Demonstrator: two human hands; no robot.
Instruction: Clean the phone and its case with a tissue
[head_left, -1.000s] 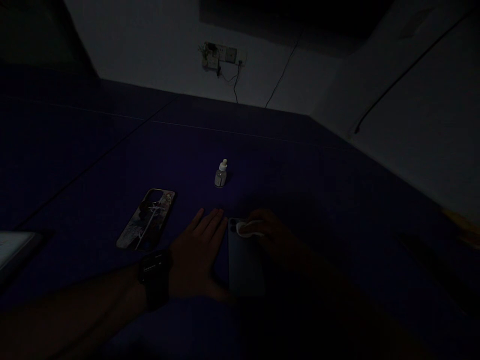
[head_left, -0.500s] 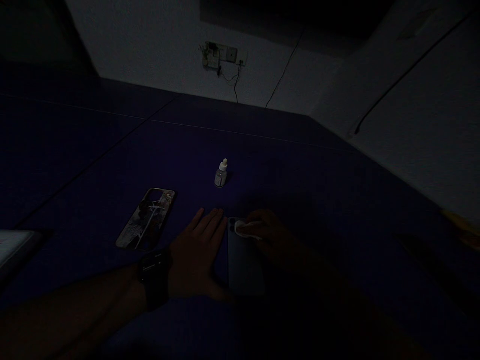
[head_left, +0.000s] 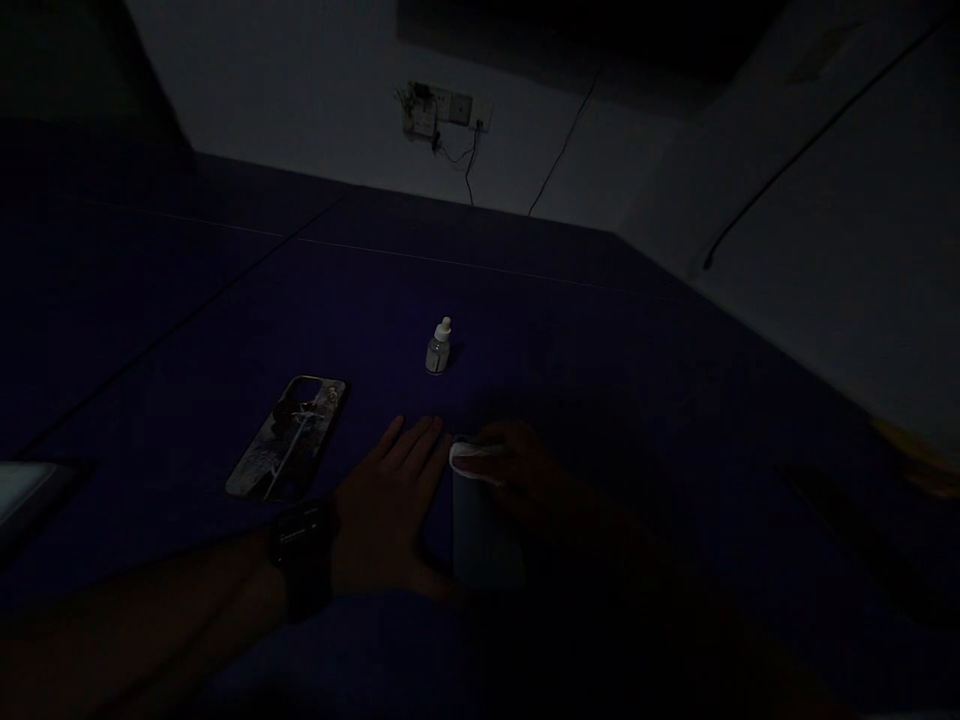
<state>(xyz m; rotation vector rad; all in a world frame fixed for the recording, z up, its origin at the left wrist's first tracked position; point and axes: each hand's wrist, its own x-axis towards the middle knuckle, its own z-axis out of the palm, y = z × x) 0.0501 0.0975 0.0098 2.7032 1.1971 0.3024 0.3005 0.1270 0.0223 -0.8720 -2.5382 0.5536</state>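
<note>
A phone (head_left: 486, 545) lies back side up on the dark blue surface. My left hand (head_left: 390, 505) rests flat along its left edge, fingers stretched out, a watch (head_left: 304, 545) on the wrist. Between the fingers of my right hand (head_left: 525, 470) is a white cotton pad (head_left: 472, 460), pressed on the phone's upper end and covering its camera area. Beyond the hands stands a small dropper bottle (head_left: 437, 352) with a white top. To the left lies a patterned phone case (head_left: 289, 440). The dim light hides much of my right arm.
A pale-topped object (head_left: 30, 495) sits at the left edge. On the far wall are sockets (head_left: 450, 107) with a plug and cables. A dark long object (head_left: 840, 530) and something yellow (head_left: 911, 455) lie at the right.
My right hand has slid the cotton pad left across the phone's top, over the camera lenses that showed before. My left hand stays flat beside the phone.
</note>
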